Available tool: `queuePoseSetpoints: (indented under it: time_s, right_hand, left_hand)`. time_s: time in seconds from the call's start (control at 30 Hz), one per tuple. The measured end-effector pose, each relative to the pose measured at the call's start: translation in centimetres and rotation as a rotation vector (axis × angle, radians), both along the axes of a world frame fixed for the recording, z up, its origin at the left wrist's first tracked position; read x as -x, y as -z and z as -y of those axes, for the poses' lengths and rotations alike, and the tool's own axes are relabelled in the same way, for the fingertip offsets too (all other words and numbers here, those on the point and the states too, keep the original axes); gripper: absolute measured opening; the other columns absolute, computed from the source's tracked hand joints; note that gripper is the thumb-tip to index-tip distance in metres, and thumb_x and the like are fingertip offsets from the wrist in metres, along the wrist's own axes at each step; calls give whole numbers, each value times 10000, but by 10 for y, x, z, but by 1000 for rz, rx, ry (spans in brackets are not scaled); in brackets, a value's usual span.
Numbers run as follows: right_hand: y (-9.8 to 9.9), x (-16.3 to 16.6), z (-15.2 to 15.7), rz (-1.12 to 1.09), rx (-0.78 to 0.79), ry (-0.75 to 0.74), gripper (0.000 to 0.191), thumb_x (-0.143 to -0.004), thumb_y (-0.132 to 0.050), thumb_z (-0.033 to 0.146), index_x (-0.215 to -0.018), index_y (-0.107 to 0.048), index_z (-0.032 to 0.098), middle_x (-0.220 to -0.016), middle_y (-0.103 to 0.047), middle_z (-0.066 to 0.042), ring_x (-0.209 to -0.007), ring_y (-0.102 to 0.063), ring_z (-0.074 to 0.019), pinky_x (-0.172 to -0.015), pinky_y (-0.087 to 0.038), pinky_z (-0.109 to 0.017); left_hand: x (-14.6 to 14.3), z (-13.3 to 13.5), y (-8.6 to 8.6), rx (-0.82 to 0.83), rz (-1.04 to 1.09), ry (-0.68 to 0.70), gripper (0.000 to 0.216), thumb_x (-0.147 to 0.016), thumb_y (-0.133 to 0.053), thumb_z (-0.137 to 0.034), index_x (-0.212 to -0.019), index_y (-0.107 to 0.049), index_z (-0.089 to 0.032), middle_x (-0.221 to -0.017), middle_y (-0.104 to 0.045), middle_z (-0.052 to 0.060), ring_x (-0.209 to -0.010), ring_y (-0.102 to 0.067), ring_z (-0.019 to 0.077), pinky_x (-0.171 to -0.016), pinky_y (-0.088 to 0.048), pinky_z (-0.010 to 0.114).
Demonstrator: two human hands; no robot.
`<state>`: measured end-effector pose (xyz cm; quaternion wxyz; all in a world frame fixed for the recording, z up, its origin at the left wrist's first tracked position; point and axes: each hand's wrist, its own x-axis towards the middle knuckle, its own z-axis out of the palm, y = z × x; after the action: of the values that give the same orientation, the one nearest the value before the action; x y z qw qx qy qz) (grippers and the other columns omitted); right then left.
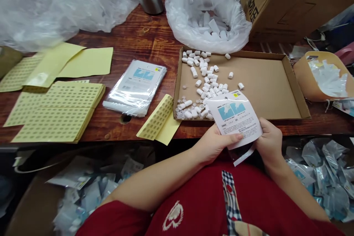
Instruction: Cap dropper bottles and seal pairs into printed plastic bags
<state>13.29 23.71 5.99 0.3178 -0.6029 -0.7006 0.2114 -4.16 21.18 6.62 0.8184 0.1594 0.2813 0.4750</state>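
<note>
The left hand (214, 143) was closed on a printed packet (235, 120), thumb flat on its front and fingers mostly hidden behind; the right hand (267, 138) had its fingers curled in at the packet's right edge. The 2 hands held it at the near rim of a cardboard tray (265, 84), its top overlapping the white caps (211, 81) in view; whether it touched them could not be told. A low sweep might have knocked caps over the rim, too hard a pull might have torn the thin plastic, and a careless elbow could have pushed the overhanging sticker sheet (156, 120) off the table (124, 49).
</note>
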Motion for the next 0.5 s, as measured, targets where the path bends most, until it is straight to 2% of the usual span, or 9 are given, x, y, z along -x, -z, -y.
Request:
queuePoseSetpoints:
  time_s: [0.07, 0.13, 0.23, 0.33, 0.43, 0.5]
  right_hand:
    - [1, 1, 1, -29, 15, 32, 120, -683, -592, 197, -584, -524, 191, -531, -520, 52, -511, -467, -103, -483, -348, -211]
    - [1, 2, 3, -82, 33, 52, 77, -685, -568, 188, -612, -546, 193, -556, -558, 46, -530, -510, -113, -498, -383, -214]
    - [3, 2, 8, -113, 81, 32, 71, -689, -521, 169, -660, -579, 196, -601, -609, 35, -564, -560, -129, -528, -420, -227]
    - [6, 1, 13, -43, 111, 11, 86, -696, -510, 179, -637, -570, 195, -614, -617, 21, -598, -578, -147, -556, -426, -246]
    - [9, -2, 15, 22, 124, 11, 104, -700, -513, 178, -600, -534, 195, -595, -601, 16, -596, -560, -149, -557, -413, -256]
    - [10, -5, 17, -10, 184, -27, 53, -715, -530, 173, -696, -572, 199, -660, -638, 11, -616, -573, -147, -572, -430, -258]
  left_hand:
    - [0, 2, 2, 26, -1, -63, 548, -611, -838, -87, -1107, -617, -153, -1141, -715, 97, -1106, -640, 252, -998, -462, 386]
    - [1, 5, 3, 52, -4, -68, 640, -587, -845, -65, -1151, -560, -168, -1147, -709, 99, -1098, -643, 250, -981, -469, 390]
    - [5, 10, 6, 87, -55, 11, 582, -637, -829, -122, -1144, -546, -156, -1123, -712, 116, -1027, -671, 236, -877, -511, 342]
    - [8, 14, 8, 111, -136, 70, 523, -676, -812, -169, -1131, -554, -160, -1117, -714, 111, -925, -692, 195, -773, -523, 284]
    - [12, 17, 11, 126, -185, 122, 502, -695, -801, -186, -1138, -567, -166, -1117, -716, 104, -874, -695, 169, -735, -517, 255]
    - [15, 17, 15, 110, -179, 117, 507, -685, -808, -185, -1136, -577, -162, -1127, -713, 108, -900, -695, 179, -747, -518, 253]
